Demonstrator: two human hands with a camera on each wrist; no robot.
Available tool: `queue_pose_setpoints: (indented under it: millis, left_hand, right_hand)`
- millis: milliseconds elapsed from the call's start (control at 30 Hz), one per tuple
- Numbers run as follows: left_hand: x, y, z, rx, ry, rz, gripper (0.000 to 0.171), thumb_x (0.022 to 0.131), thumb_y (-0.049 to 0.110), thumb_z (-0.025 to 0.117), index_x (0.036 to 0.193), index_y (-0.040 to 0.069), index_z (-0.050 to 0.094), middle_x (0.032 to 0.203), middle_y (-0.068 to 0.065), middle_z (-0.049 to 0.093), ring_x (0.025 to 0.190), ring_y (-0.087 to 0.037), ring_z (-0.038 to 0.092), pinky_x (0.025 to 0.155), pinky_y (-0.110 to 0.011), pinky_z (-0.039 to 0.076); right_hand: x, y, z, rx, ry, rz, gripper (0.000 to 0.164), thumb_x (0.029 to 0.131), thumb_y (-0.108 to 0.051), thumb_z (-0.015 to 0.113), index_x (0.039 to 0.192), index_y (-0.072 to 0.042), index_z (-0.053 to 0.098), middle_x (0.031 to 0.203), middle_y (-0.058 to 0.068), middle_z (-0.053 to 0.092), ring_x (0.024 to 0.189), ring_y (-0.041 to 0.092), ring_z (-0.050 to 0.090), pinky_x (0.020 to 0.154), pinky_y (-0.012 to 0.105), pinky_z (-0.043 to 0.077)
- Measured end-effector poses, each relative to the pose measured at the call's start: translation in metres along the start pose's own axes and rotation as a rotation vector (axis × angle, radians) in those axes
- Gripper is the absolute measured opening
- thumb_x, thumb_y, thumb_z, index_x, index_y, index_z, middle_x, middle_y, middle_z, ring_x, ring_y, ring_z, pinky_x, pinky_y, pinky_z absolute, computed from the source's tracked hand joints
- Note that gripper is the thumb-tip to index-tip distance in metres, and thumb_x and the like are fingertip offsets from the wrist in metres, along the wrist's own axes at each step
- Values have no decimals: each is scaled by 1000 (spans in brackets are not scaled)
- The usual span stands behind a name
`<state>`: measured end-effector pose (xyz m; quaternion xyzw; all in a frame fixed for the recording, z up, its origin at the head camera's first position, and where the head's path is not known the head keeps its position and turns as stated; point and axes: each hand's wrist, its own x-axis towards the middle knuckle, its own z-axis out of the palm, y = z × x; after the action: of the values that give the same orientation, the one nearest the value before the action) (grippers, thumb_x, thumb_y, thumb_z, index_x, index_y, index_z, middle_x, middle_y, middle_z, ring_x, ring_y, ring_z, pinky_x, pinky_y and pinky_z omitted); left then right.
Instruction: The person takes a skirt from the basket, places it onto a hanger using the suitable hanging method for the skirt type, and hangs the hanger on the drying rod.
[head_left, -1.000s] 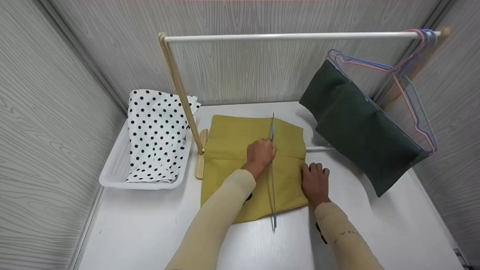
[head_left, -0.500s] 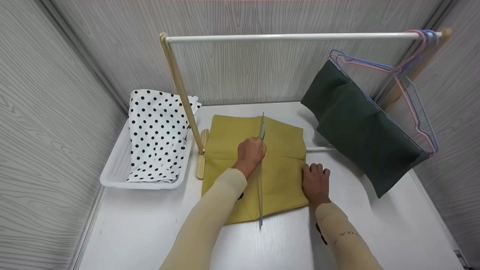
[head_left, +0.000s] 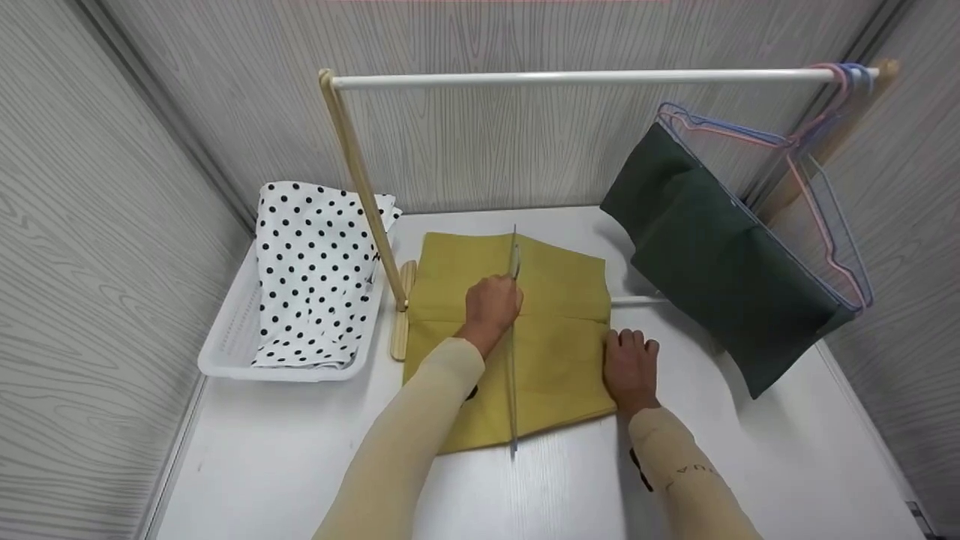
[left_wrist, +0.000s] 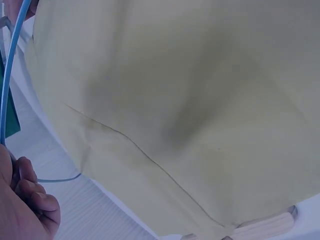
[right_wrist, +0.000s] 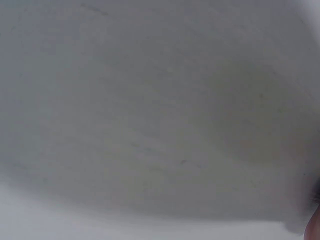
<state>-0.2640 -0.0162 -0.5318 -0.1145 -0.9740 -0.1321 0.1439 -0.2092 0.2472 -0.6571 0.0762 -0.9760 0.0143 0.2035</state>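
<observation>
A folded mustard-yellow cloth [head_left: 562,352] lies flat on the white table. Over its middle, my left hand [head_left: 492,306] grips a thin blue hanger [head_left: 515,262], which appears nearly edge-on in the head view. Curled fingers [left_wrist: 40,202] and the blue hanger wire [left_wrist: 7,75] show at the left side of the left wrist view. My right hand [head_left: 631,367] rests palm down at the cloth's right edge, its fingers relaxed and pointing away from me. Mostly a blurred pale surface fills the right wrist view.
A white basket [head_left: 225,345] with a polka-dot cloth [head_left: 315,262] stands left. Behind the yellow cloth rises a rack with a white rail [head_left: 570,77] and wooden posts [head_left: 360,180]. Pink and blue hangers [head_left: 814,202] carry a dark green cloth [head_left: 720,247] at its right end.
My left hand has shifted left across the yellow cloth with the hanger, and the hanger's hook end has turned slightly. My right hand has stayed at the cloth's right edge.
</observation>
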Motion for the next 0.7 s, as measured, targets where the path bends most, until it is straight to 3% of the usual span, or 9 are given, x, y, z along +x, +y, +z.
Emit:
queue_pose_setpoints:
  millis: [200,700]
  left_hand:
    - [1,-4,0,-6,-25,-11,27,95,16,56,73,5,66,70,-9,69,62,-23,67,55,-42,55]
    - [-2,-7,2,8,5,-27,29,97,18,55,74,5,66,69,-8,68,61,-23,66,54,-41,54]
  right_hand:
    - [-1,1,1,-2,-8,0,11,99,-13,47,99,-4,53,90,17,53,87,37,51,76,51,34]
    - [0,-1,0,-21,-15,14,14,100,-15,47,94,-2,51,87,18,53,85,38,53,75,52,36]
